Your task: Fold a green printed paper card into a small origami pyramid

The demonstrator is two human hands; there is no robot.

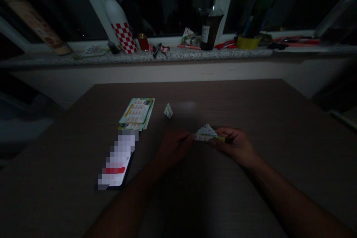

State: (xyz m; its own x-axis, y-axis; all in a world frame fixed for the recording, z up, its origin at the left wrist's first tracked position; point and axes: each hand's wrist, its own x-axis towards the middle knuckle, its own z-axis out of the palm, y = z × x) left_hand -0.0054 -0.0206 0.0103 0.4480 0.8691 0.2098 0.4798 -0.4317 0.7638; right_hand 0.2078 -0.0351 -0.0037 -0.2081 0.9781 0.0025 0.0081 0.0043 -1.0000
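Note:
A small piece of printed paper (206, 132), folded to a triangular peak above a flat band, is held between my two hands over the brown table (240, 104). My left hand (175, 144) pinches its left end, thumb and fingers together. Closed on the right end is my right hand (236, 144), its thumb lying along the lower edge. Beyond my left hand, a little folded paper shape (168, 111) stands on the table. A stack of printed sheets (136, 112) lies farther left, with a lit phone (119, 161) just in front of it.
A stone windowsill (178, 54) runs behind the table. On it are a red-and-white checkered bottle (122, 26), a dark cup (210, 29), a green bottle (260, 7) beside a yellow tape roll (248, 42), a small red jar (143, 42) and a folded paper piece (188, 36).

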